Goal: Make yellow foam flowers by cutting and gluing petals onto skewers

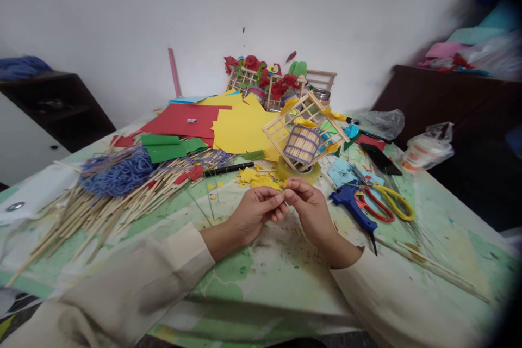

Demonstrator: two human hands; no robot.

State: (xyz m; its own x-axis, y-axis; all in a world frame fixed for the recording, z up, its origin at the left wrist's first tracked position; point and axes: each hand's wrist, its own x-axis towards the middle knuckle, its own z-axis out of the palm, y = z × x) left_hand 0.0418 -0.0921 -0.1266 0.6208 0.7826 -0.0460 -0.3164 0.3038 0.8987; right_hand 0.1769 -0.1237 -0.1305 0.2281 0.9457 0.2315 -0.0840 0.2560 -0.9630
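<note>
My left hand [255, 215] and my right hand [312, 212] meet above the middle of the table, thumbs and fingertips pinched together. Something tiny between them shows a hint of yellow-green, too small to name. Just beyond the fingers lie yellow paper scraps [259, 178] and a roll of tape [314, 172]. Behind the tape, a tilted stick frame [274, 133] carries a small stick basket [302, 145] bound with purple yarn. To the right of my right hand rests a blue glue gun [353, 204], with scissors with red and yellow handles [402, 204] beside it.
Loose wooden sticks [110, 215] and purple yarn [118, 171] cover the left side. Yellow paper [240, 128], red paper [179, 119] and green paper [169, 147] lie further back. A phone [380, 159] and a plastic-wrapped cup [422, 151] stand right. Red paper flowers [252, 62] are near the wall.
</note>
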